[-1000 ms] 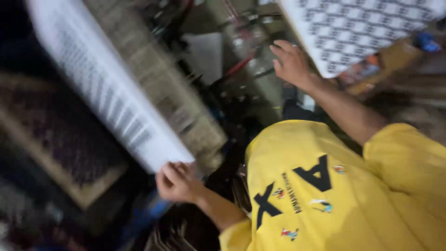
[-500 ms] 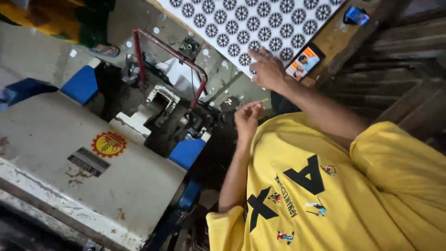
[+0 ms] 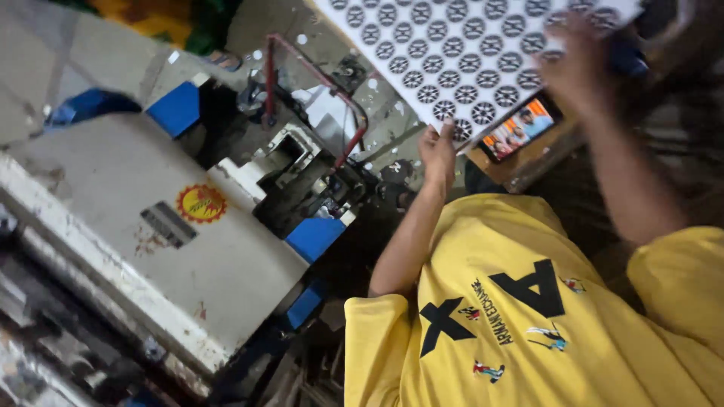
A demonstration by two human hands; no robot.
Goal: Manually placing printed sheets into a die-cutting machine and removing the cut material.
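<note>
Overhead, patterned sheet (image 3: 467,56) gripped: left hand (image 3: 439,151) near corner, right hand (image 3: 577,64) far edge.

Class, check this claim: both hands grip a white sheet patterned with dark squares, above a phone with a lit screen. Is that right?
Not quite. The head view shows the left hand and right hand gripping a white sheet patterned with dark circles, not squares. The lit phone lies below it.

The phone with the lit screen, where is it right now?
In the head view, upper right: the phone lies on a wooden ledge, just under the patterned sheet, between the left hand and right hand.
</note>
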